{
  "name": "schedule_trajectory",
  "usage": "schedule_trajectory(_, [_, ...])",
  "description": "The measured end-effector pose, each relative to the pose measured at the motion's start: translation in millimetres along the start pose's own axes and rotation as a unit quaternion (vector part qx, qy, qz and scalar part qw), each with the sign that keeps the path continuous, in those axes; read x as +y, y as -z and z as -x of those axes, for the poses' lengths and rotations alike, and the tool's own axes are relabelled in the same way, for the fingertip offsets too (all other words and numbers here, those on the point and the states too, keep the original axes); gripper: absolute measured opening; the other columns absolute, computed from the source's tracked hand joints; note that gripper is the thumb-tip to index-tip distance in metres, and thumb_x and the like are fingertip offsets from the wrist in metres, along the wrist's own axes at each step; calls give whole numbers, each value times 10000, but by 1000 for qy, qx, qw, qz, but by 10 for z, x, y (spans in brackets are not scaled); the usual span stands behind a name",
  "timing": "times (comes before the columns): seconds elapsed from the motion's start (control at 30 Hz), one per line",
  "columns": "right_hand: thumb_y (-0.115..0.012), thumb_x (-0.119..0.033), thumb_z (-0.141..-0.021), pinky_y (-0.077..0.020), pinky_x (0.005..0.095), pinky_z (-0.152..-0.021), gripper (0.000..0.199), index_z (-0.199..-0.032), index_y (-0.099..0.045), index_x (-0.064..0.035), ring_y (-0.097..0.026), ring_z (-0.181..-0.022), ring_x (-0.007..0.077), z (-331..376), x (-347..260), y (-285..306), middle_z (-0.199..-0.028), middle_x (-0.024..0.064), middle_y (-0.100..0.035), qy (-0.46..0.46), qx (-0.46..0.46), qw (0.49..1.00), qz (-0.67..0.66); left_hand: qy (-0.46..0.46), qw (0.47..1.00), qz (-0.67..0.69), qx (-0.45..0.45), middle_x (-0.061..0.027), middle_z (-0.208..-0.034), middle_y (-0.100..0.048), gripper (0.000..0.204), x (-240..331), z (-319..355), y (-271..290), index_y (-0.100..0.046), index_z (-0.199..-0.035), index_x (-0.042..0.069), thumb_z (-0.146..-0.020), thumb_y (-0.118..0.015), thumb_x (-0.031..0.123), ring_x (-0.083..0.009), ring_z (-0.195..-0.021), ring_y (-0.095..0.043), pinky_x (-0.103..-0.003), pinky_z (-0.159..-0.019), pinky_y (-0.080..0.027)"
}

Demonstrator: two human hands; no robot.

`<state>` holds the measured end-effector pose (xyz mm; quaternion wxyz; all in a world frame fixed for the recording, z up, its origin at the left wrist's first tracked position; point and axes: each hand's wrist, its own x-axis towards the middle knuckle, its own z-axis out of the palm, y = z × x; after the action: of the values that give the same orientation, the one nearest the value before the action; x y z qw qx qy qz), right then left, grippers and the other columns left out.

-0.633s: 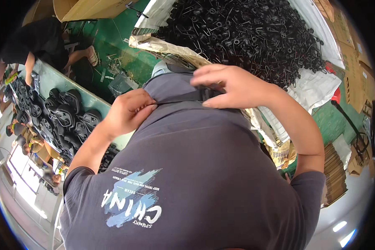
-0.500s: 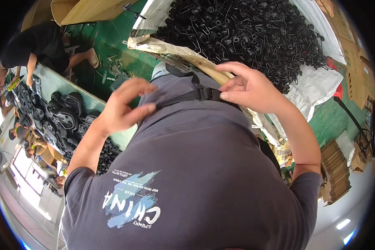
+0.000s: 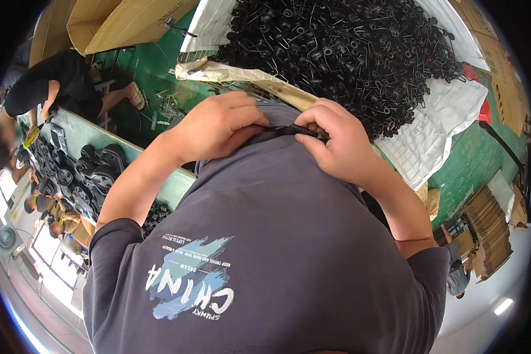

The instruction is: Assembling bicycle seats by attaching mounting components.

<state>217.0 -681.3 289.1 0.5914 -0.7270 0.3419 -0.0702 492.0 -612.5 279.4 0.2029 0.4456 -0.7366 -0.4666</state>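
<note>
A black webbing belt runs across the front of my grey shirt at the waist. My left hand is closed on it, fingertips pinching the strap left of its middle. On the other side, my right hand grips the belt's black buckle between thumb and curled fingers. The hands are a short way apart, with a bit of strap showing between them. My fingers partly cover the buckle, so whether it is fastened cannot be seen.
Ahead stands a large bin with a white woven liner, heaped with black bent-wire parts. At left, a green-topped table bears black moulded parts; a person in black sits beside it. Flattened cardboard is stacked at right.
My left hand has moved right and closed on the belt, where it was hovering open beside it. My right hand's fingers have curled in around the buckle.
</note>
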Motion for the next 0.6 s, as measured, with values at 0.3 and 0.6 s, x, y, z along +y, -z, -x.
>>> schedule_trajectory(0.3, [-789,-13,-772,-529,398,-736,231,-953,-652,-50,-638,-858,304,-78,-2,-32,-929,94,-646,194,94,960,182,23,996,-88,0,-75,-976,-650,278,-51,424,86,-718,-1092,66,-816,-731,36,-304,-921,-664,-411,-748,-570])
schedule_trajectory(0.6, [-766,35,-730,-536,383,-700,253,-936,-650,-54,-626,-818,268,-76,77,-174,-910,75,-615,279,117,928,216,56,948,-291,117,-102,-1138,-688,373,135,698,82,-725,-1174,20,-801,-716,-4,-269,-932,-705,-362,-753,-600])
